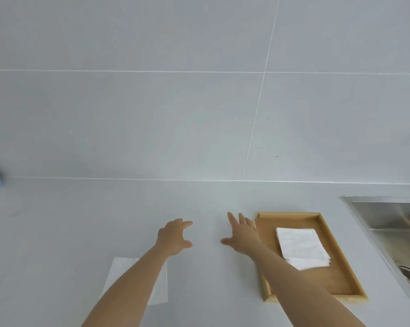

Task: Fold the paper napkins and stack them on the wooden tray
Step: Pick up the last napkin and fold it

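Both hands empty, fingers spread, over the table (69, 220): left hand (173, 237), right hand (242, 234). Folded napkins (301, 246) stacked in wooden tray (326, 234). One unfolded napkin (119, 270) flat under left forearm. Sink (388, 215) far right.

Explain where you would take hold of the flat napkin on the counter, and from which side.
Pinch a bare corner of the napkin, best the near right one, coming in from the right. It lies flat on the counter, so only edges can be lifted, and the left forearm covers its middle.
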Action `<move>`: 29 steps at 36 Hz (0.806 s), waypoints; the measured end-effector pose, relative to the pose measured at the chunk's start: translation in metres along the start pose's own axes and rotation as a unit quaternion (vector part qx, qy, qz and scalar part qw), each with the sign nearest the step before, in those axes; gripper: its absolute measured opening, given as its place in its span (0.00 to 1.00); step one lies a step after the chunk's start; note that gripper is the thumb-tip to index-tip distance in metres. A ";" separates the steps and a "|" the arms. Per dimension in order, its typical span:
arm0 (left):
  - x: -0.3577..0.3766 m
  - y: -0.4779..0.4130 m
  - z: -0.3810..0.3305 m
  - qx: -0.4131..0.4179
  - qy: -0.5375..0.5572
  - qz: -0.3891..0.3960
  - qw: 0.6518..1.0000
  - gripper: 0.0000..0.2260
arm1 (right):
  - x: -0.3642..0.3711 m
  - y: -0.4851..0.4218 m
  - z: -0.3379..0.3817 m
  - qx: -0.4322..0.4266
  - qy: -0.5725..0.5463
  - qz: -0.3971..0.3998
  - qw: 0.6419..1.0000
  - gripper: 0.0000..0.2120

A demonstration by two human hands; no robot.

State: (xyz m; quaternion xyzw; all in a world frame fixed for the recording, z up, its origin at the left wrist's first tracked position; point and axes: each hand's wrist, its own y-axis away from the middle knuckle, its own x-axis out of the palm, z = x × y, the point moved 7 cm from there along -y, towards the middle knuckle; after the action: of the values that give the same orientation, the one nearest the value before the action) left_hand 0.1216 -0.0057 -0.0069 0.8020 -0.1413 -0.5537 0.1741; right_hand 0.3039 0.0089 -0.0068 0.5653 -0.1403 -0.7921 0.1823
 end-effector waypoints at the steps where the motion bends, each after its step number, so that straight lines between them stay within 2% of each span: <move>1: -0.001 0.005 0.014 -0.008 0.001 0.004 1.000 0.30 | 0.007 0.001 0.012 -0.007 0.003 0.007 1.000 0.39; 14: 0.002 0.053 0.148 -0.105 0.011 0.002 0.994 0.31 | 0.084 0.010 0.127 -0.077 0.025 0.069 0.994 0.39; 19: 0.008 0.066 0.186 -0.178 0.037 -0.015 0.983 0.34 | 0.106 0.007 0.166 -0.113 0.035 0.089 0.989 0.38; 24: 0.023 0.075 0.204 -0.223 0.059 0.002 0.973 0.32 | 0.124 0.004 0.197 -0.145 0.052 0.106 0.982 0.36; 29: 0.037 0.074 0.205 -0.218 0.046 0.024 0.975 0.28 | 0.133 -0.001 0.218 -0.170 0.067 0.115 0.976 0.34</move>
State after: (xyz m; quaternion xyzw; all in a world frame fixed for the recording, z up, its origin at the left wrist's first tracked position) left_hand -0.0600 -0.1130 -0.0727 0.7659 -0.0281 -0.5292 0.3640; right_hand 0.0585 -0.0463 -0.0497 0.5583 -0.0554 -0.7382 0.3746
